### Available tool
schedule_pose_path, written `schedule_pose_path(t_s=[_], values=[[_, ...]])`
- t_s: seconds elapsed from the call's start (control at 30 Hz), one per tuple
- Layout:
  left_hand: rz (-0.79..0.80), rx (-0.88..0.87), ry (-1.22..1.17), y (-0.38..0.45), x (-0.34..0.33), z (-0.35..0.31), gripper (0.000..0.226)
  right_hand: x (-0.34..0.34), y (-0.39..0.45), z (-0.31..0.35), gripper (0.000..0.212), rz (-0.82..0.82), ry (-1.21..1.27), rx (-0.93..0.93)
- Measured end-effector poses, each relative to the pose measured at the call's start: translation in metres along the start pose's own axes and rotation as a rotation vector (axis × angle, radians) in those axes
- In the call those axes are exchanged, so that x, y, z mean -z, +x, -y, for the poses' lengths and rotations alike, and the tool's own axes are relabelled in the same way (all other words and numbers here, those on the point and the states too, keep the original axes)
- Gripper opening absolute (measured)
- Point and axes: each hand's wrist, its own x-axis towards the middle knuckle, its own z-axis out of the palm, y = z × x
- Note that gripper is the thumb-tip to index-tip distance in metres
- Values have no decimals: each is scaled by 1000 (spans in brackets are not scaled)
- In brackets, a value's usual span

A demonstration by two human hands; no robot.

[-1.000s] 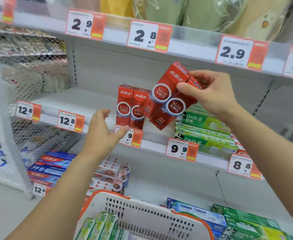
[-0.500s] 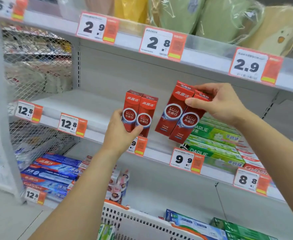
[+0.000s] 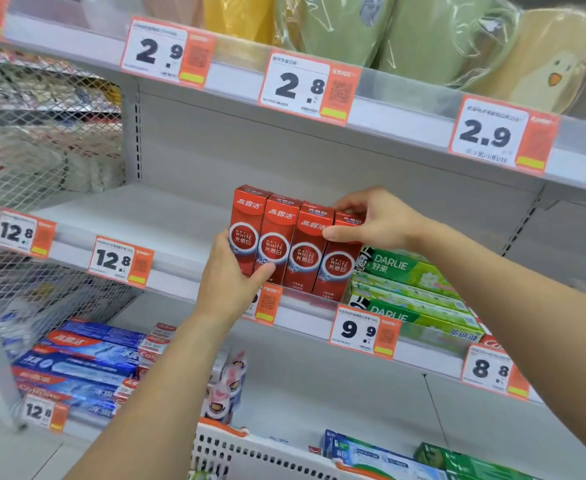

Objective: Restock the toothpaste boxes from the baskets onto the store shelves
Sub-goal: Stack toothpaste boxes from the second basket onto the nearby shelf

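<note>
— Both red boxes in the right hand [image 3: 381,221] have come down since a moment ago; they now stand upright against the pair already there, so four tall red cardboard toothpaste boxes [image 3: 295,242] make one touching row at the front edge of the grey metal middle shelf [image 3: 167,216]; the left hand [image 3: 232,275] has closed in on the row's left end.

— How do they handle?

— Light, I judge, and stiff along the edges but easy to dent on the broad faces; the print looks glossy, so a bit slippery; standing on end they would tip readily; best held at the narrow sides, low or at the top flap.

— And the hands?

— Left hand grasps the two leftmost boxes low down, thumb across the front; forearm rises from below; right hand pinches the tops of the two rightmost boxes, thumb in front, fingers over the top, wrist reaching in from the right; the stack of flat green toothpaste cartons [image 3: 409,289] lies just beside the row's right end.
</note>
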Motion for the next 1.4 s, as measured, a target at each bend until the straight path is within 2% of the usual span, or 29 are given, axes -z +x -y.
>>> schedule_pose_path(t_s=[0.13,0.33,0.63,0.7,0.8,0.87,1.0,1.07,1.13,1.2,1.23,1.3,1.4], values=[[-7,-2,33,-1,-3,3,71,4,4,-5,49,63,72,-72],[-30,-18,92,-4,-9,4,68,9,2,-7,45,112,86,-127],[-10,-16,78,-7,-6,0,63,0,-10,-17,54,53,104,-127],[0,-15,85,-8,-5,0,67,1,-14,-19,65,24,104,-127],[17,-35,112,-10,-6,3,73,6,-31,-20,82,-81,46,-124],[27,-39,145,-13,-5,3,74,4,-49,-22,80,-223,15,-122],[22,-50,251,-14,-1,9,78,-21,-102,-29,31,-663,62,-16],[-34,-97,308,-15,-1,9,79,-41,-129,-35,25,-766,97,40],[-183,-160,307,-23,-1,3,64,-62,-147,-47,28,-766,102,66],[-362,-276,253,-37,-2,-10,33,-85,-160,-64,25,-744,138,51],[-397,-324,230,-45,-6,-15,20,-97,-165,-73,23,-739,179,30],[-283,-323,183,-63,-21,-13,8,-124,-179,-88,20,-719,272,-32],[146,-167,270,-106,-62,19,11,-173,-209,-111,25,-555,392,-206]])
